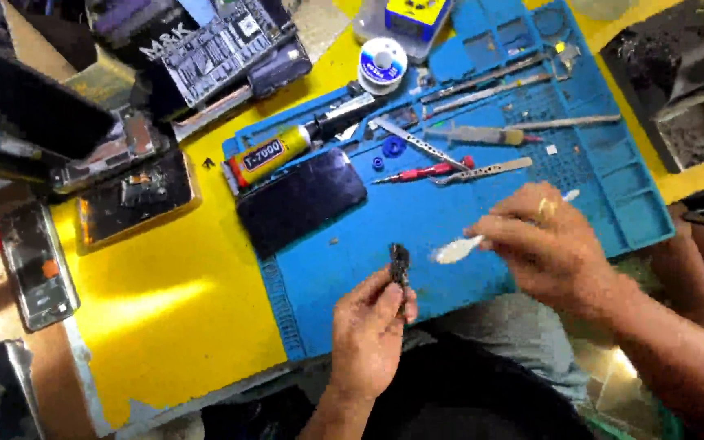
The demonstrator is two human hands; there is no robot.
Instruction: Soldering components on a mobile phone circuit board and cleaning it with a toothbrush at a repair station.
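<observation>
From my remote station, reading left to right: a dark phone (301,200) lies face down at the left edge of the blue work mat (417,220), a yellow-labelled glue tube (275,153) just beyond it. The left hand (372,326) pinches a small dark component (400,265) between thumb and fingertips, held upright above the near part of the mat, its long axis running near to far, top end pointing away. The right hand (543,240) grips a white brush (459,248), bristles pointing left, close to the component but apart. I judge cleaning is in hand and unfinished; bristles have not met the part. Tweezers (482,170) and a red screwdriver (425,172) lie further off.
</observation>
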